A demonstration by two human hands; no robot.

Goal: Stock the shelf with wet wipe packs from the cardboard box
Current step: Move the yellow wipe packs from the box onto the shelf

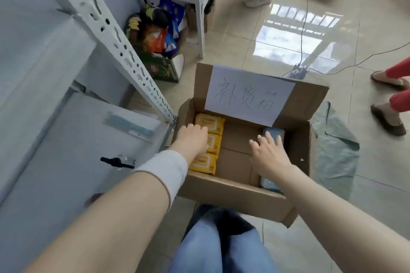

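An open cardboard box [233, 197] sits on the floor before me, with a handwritten white paper on its far flap. Three yellow wet wipe packs [210, 123] lie in a column along its left side. Blue packs [275, 134] lie along its right side, partly hidden. My left hand [192, 137] reaches into the box and rests on the yellow packs, fingers curled over them. My right hand [269, 154] hovers over the blue packs with fingers spread, touching the far one. The white metal shelf [73, 150] stands to my left.
A slotted white shelf post [115, 42] rises just left of the box. Snack bags and a green carton [155, 35] sit on the floor behind it. A green bag [335, 153] lies right of the box. Other people's feet [388, 122] and a cable [306, 17] are on the tiled floor.
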